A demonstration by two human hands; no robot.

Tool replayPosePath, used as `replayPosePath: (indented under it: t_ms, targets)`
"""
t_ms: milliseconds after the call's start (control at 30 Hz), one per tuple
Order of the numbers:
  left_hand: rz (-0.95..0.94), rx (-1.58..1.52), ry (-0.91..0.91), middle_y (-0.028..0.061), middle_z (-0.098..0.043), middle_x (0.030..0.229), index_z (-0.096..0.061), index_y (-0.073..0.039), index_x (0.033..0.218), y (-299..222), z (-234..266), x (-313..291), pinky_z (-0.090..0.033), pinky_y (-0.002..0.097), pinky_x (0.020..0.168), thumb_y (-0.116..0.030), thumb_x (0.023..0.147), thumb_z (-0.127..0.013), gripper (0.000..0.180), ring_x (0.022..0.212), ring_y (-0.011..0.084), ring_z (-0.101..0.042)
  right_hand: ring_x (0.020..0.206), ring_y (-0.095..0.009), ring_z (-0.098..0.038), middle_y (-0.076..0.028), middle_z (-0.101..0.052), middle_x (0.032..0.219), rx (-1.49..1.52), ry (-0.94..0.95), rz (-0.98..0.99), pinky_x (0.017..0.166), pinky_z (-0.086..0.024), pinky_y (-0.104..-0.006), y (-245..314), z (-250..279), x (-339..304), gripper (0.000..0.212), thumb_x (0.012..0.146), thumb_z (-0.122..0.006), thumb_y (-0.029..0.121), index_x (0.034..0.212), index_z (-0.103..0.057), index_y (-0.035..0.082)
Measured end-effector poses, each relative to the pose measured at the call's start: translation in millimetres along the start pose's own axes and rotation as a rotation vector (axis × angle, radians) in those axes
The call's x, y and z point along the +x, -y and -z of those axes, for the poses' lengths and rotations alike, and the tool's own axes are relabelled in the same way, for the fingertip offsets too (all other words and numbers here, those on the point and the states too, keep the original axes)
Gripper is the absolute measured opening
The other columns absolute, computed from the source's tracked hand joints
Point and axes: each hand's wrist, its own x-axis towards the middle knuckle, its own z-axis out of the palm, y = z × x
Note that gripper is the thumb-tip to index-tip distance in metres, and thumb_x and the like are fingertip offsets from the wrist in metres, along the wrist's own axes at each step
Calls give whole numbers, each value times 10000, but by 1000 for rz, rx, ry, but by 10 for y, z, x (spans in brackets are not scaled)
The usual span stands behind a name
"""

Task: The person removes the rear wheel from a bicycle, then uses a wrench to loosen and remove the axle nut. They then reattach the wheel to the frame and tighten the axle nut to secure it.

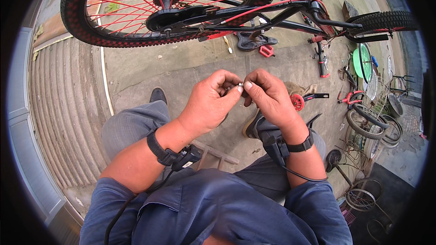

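The person sits low on the concrete floor (190, 63) with both forearms raised in front of the chest, and the two hands meet just above the knees. Between them is a small silvery metal piece (241, 84), pinched at the fingertips: the left hand (210, 102) has its fingers curled and closes thumb and forefinger on one end, and the right hand (268, 95) grips the other end the same way, so the piece is shared and neither hand is nearer than the other. Its long axis, as far as so small a thing shows, runs left to right from one hand to the other; what kind of part it is I cannot tell. Each wrist carries a black strap with a small device and a cable. Straight ahead, well apart from the hands, a bicycle (272, 13) with a black frame lies tipped over, its wheel with red spokes (168, 4) toward the far left edge of the floor. A black saddle (254, 41) and a red pedal (266, 50) lie just under the frame. Along the right edge of the floor there are loose tyres (363, 122), bare rims, a wire basket (377, 95) and a few hand tools. A ribbed grey sheet (63, 122) runs down the left edge.
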Motion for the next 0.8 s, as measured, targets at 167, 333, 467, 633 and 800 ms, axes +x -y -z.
replayPosePath:
  t_ms: [167, 333, 467, 633, 800]
  targets:
    - [8, -15, 2, 27, -662, 898, -602, 15, 1061, 13, 3, -3, -490, 206, 642, -62, 948, -618, 137, 767, 36, -593, 679, -103, -589, -48, -591, 814, 35, 5, -38, 596, -489, -257, -14, 5, 9, 212, 990, -596, 202, 956, -585, -7]
    - [-26, -18, 2, 25, -660, 898, -602, 11, 1065, 51, 0, 9, -490, 205, 640, -59, 950, -615, 136, 764, 37, -591, 690, -101, -593, -41, -592, 820, 64, -14, -28, 599, -491, -254, -3, -12, -7, 203, 986, -603, 194, 970, -586, -8]
    - [18, -34, 34, -1, -634, 938, -599, -18, 1101, 70, 12, 11, -456, 195, 696, -69, 955, -615, 156, 802, 27, -547, 712, -112, -608, -49, -600, 861, 44, 10, -39, 622, -486, -249, -28, 13, 13, 192, 996, -589, 182, 1008, -569, -8]
    - [36, -18, 13, 6, -606, 938, -551, -12, 1193, 67, 14, 12, -457, 201, 643, -99, 949, -623, 269, 752, 33, -534, 727, -121, -613, -54, -617, 887, 31, -51, -79, 643, -503, -252, -135, 174, 84, 172, 983, -599, 142, 1031, -566, -20]
    - [69, -21, 14, 24, -611, 938, -530, 4, 1209, 40, 20, 0, -468, 220, 637, -110, 946, -618, 300, 748, 49, -547, 720, -111, -602, -58, -638, 880, -451, -200, -31, 641, -509, -266, -229, 526, 190, 193, 916, -642, 78, 1067, -603, -35]
